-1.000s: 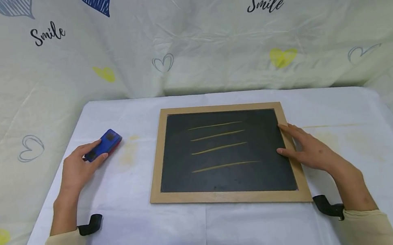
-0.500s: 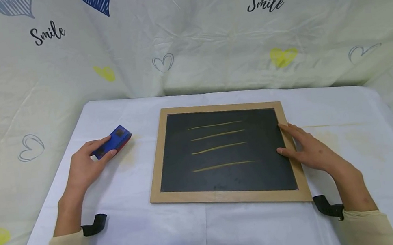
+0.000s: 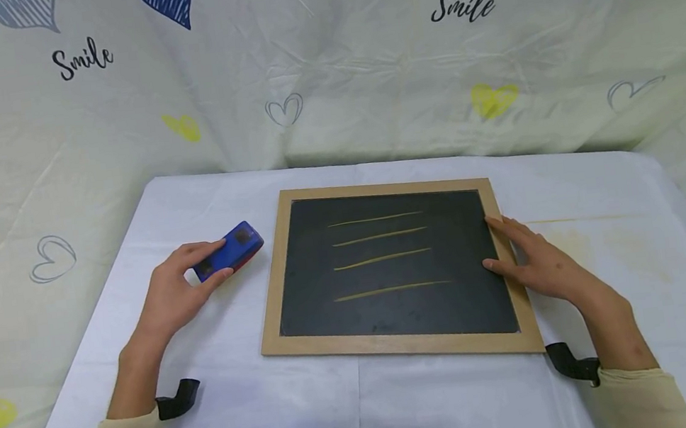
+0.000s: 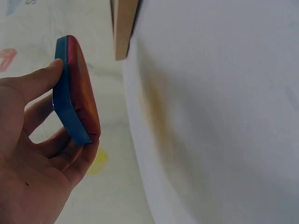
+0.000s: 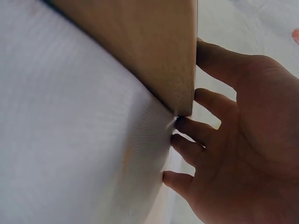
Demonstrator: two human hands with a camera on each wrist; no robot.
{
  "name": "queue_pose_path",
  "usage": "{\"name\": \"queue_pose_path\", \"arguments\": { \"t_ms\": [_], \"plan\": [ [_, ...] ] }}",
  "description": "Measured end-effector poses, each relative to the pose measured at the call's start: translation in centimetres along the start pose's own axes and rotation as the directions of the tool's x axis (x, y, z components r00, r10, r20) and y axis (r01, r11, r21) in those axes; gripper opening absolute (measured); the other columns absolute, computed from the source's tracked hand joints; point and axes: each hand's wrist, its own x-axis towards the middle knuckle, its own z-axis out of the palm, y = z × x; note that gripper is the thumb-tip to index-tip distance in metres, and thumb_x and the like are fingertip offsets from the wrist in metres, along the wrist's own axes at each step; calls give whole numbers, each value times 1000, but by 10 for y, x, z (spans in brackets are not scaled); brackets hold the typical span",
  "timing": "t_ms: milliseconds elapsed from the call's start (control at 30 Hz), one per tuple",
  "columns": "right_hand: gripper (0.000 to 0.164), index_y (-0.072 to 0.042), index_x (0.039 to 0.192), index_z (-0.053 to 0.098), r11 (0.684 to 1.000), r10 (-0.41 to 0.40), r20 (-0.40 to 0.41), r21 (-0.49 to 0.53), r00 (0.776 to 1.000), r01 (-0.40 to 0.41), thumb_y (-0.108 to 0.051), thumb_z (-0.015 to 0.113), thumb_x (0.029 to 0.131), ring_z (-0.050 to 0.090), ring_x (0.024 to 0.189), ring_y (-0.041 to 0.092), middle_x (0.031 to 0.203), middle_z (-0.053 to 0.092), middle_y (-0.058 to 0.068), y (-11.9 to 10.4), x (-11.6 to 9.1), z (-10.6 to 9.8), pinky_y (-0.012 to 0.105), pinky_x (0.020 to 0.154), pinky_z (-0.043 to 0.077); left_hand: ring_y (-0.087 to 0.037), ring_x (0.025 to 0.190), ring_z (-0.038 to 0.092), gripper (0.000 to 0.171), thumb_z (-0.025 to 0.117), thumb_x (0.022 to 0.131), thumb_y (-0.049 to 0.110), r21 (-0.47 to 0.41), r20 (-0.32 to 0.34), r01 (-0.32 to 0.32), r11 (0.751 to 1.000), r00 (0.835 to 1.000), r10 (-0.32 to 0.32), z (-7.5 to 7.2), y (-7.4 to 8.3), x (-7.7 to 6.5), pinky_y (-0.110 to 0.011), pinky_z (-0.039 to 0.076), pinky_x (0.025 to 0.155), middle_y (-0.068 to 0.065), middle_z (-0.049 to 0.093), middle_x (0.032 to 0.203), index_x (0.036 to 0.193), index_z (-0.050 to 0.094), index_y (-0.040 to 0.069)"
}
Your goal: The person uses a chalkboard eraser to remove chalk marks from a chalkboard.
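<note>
In the head view my left hand (image 3: 177,291) pinches a blue chalkboard eraser (image 3: 228,251) between thumb and fingers, just left of the board. The left wrist view shows the eraser's red-orange felt pad (image 4: 84,88), held up off the cloth. A chalkboard (image 3: 394,315) in a light wooden frame lies flat, with several yellow chalk lines (image 3: 382,259) across its dark face. On the frame's right side rests my right hand (image 3: 545,264), thumb and index finger reaching over it. Its other fingertips touch the cloth beside the wooden frame (image 5: 163,56) in the right wrist view.
A white cloth (image 3: 278,422) covers the table, with yellowish chalk smudges (image 4: 156,112) on it left of the board. Another yellow line (image 3: 575,219) marks the cloth at the right. Behind the table hangs a printed curtain (image 3: 363,61).
My left hand has carried the eraser rightward, close to the board's left edge. My right hand and the board have stayed where they were.
</note>
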Motion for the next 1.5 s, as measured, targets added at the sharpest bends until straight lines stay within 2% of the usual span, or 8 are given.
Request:
{"name": "queue_pose_path", "arguments": {
  "t_ms": [500,800,1067,1333,1500],
  "plan": [
    [91,-16,169,13,1000,-4,-5,12,1000,4,-47,65,102,10,155,61,172,4,32,0,-1,1,83,113,18,-41,129,60,54,84,89,17,-29,60,-109,994,992,110,26,25,-4,-59,57,100,-17,64,136,141,67,14],
    [91,-17,170,12,1000,-5,-5,22,1000,5,-47,65,102,9,155,60,172,3,32,0,-1,2,83,114,15,-32,121,62,52,85,88,20,-57,112,-157,986,980,162,38,33,-11,-51,60,96,-10,65,133,138,70,20],
    [91,-16,169,12,1000,-10,-11,17,1000,10,-47,65,102,9,155,60,172,4,32,2,0,2,82,115,15,-29,123,63,53,87,86,21,-78,141,-224,971,962,233,48,44,-17,-46,60,94,-6,65,134,137,71,22],
    [91,-15,169,12,999,-24,-12,45,1000,24,-46,65,102,6,156,60,172,3,33,5,0,2,79,120,5,-26,122,63,52,89,84,23,-59,177,-265,963,946,271,56,54,-25,-43,61,94,-5,65,133,134,73,20],
    [91,-15,169,14,999,-27,-14,45,1000,27,-45,66,102,7,156,60,172,4,33,3,0,3,77,122,3,-26,124,63,52,89,84,23,-64,196,-304,951,930,310,60,57,-28,-43,58,98,-4,64,132,133,74,19]
  ]
}}
